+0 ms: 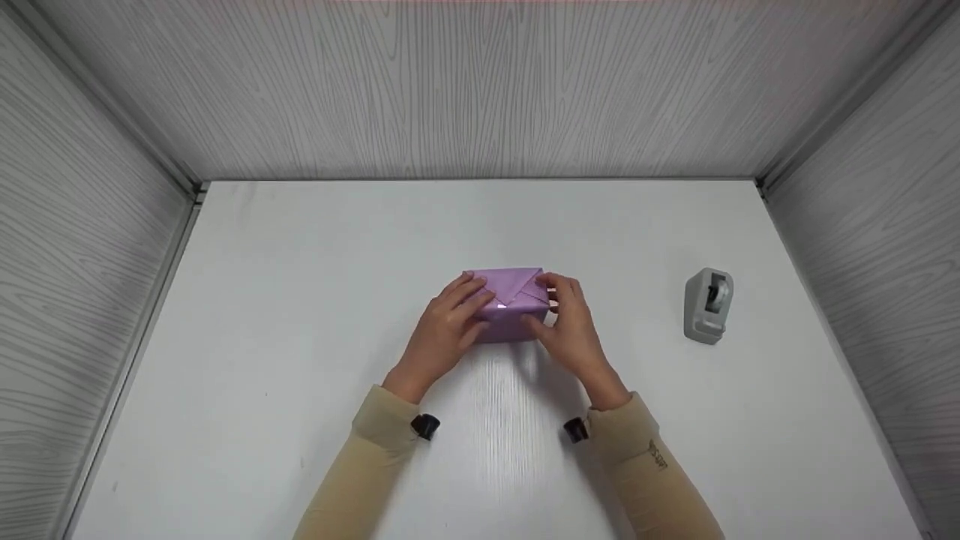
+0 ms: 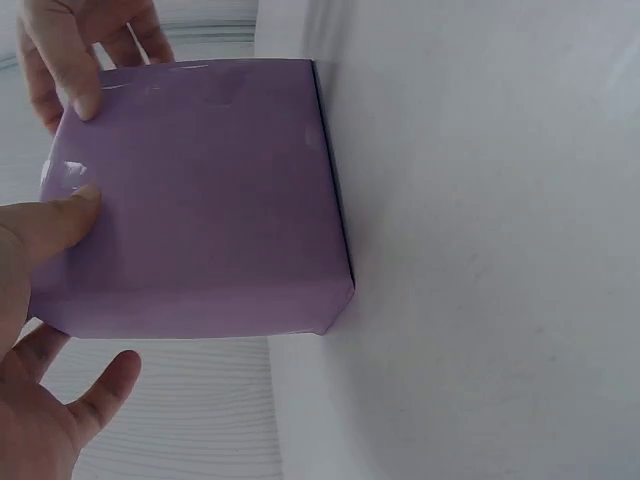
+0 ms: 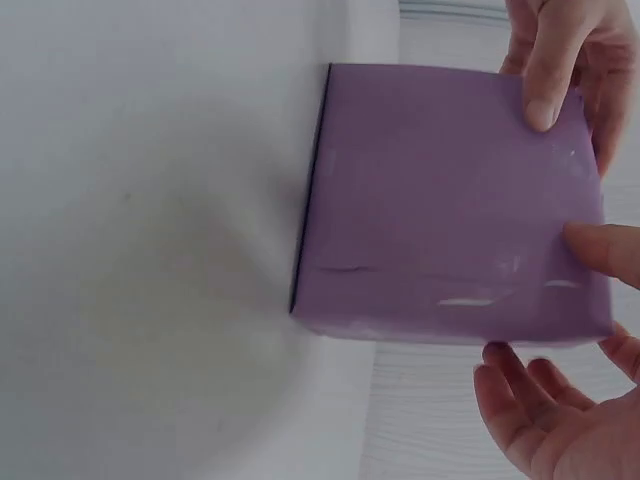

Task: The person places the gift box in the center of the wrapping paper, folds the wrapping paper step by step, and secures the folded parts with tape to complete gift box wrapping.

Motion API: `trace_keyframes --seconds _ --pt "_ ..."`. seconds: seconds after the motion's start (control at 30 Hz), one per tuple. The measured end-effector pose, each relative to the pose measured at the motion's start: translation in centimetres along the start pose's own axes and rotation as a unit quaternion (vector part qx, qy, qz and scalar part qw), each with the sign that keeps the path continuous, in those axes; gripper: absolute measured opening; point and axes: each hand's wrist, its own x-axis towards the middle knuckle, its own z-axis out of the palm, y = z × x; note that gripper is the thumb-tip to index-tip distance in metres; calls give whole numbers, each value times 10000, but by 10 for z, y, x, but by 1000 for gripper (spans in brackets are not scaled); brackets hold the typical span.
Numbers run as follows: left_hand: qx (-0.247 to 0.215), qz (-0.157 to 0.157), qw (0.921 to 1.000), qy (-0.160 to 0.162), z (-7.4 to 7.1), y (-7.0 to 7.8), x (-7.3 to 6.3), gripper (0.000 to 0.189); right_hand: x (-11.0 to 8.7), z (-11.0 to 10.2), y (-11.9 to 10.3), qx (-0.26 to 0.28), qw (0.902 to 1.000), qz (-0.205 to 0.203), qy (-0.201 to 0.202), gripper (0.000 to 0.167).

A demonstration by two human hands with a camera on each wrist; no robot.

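A box wrapped in shiny purple paper (image 1: 512, 285) stands on the white table, with pointed flaps folded across its top. My left hand (image 1: 448, 324) grips its left side, fingers over the top edge and thumb on the near face. On the opposite side my right hand (image 1: 568, 324) holds the top right corner, its thumb likewise pressing the near face. In the left wrist view the smooth near face of the box (image 2: 200, 200) fills the space between the thumbs. The right wrist view shows a small crease low on that face of the box (image 3: 440, 200).
A grey tape dispenser (image 1: 707, 307) stands to the right on the white table (image 1: 300, 300). Wood-grained panels (image 1: 450, 90) enclose the table at the back and both sides. A small black device (image 1: 425, 427) sits at each sleeve cuff.
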Motion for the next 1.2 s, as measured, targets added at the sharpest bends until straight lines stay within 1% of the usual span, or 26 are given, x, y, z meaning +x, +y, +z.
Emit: trace_keyframes --seconds 0.07,0.13,0.2,0.27,0.37,0.43,0.5,0.57,0.67,0.87,0.97,1.07,1.2 --pt "-261 -116 9996 -7 -1 0 -1 38 0 -1 4 169 9997 127 -78 60" --pt "-482 -240 9985 57 -2 0 -3 37 0 -3 7 322 9991 257 -140 62" --pt "-581 -392 9974 171 -3 0 -5 37 -1 -4 11 436 9983 337 -189 63" --pt "-576 -579 9962 292 -4 1 -7 41 -2 -4 16 524 9977 373 -230 63" --pt "-558 -1001 9927 383 -3 2 -12 50 -5 -4 22 666 9966 377 -306 60" --pt "-611 -1313 9888 363 -2 2 -15 53 -6 -3 25 753 9957 391 -360 59" --pt "-732 -1596 9840 286 0 3 -18 52 -8 -3 27 826 9948 429 -407 58" --pt "-816 -1781 9804 201 3 2 -20 48 -9 -2 28 868 9941 471 -441 57" --pt "-870 -1839 9789 181 6 2 -23 42 -11 -2 28 983 9930 460 -465 56" --pt "-920 -1638 9811 464 7 4 -25 38 -15 -7 27 984 9926 455 -550 54" --pt "-954 -1620 9809 506 6 6 -25 37 -17 -10 25 958 9922 528 -602 57" --pt "-1004 -1682 9795 477 5 7 -24 35 -19 -12 24 934 9917 605 -648 62" --pt "-1030 -1848 9766 379 5 7 -22 34 -20 -11 23 866 9917 684 -665 68"
